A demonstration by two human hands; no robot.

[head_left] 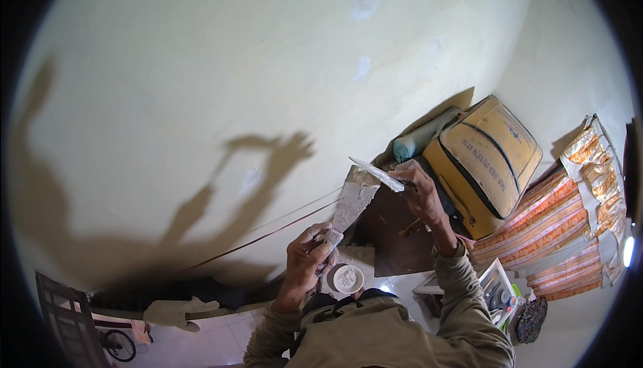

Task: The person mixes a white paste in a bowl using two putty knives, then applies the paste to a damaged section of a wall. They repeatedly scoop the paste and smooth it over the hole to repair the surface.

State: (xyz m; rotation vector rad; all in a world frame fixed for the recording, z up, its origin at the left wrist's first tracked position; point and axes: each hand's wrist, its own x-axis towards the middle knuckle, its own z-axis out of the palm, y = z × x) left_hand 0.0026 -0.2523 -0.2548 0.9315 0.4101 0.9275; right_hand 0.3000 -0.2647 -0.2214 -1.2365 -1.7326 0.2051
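Note:
My left hand [309,262] is closed round the handle of a putty knife [355,200], whose wide blade is smeared with whitish paste and points up and away. Just right of the blade's tip, my right hand [423,192] grips a thin flat spreader [376,173] between thumb and fingers, its face coated white. The spreader's edge is close to the blade tip; whether they touch I cannot tell. Below the hands, near my body, stands a white bowl [332,277] with white paste inside. The pale wall [167,86] ahead bears white patches [362,68].
A yellow suitcase [492,160] and a teal rolled item [408,147] sit by the wall at right, on or behind a dark brown surface [395,240]. An orange striped curtain [529,227] hangs farther right. Down at left are a bicycle wheel [118,345] and tiled floor [194,348].

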